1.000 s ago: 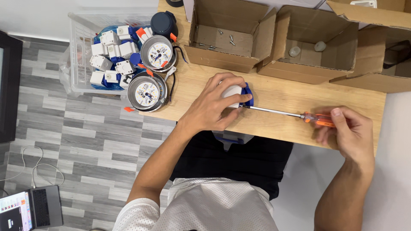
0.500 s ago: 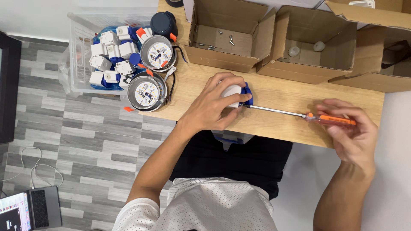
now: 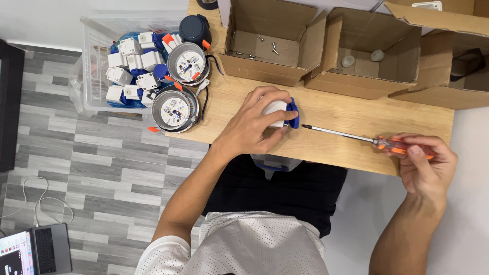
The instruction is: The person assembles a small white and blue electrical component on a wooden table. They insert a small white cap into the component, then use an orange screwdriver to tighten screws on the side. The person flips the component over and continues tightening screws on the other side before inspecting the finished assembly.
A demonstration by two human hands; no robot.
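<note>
The screwdriver [image 3: 356,137] tip sits just clear of the small white and blue unit [image 3: 281,114] on the wooden table [image 3: 336,109]; if it goes in off line, it could skid off the screw head, I judge. The left hand [image 3: 257,122] cups the unit, fingers curled closed over it. The right hand [image 3: 425,165] has its fingers wrapped closed around the orange handle, beyond the table edge.
</note>
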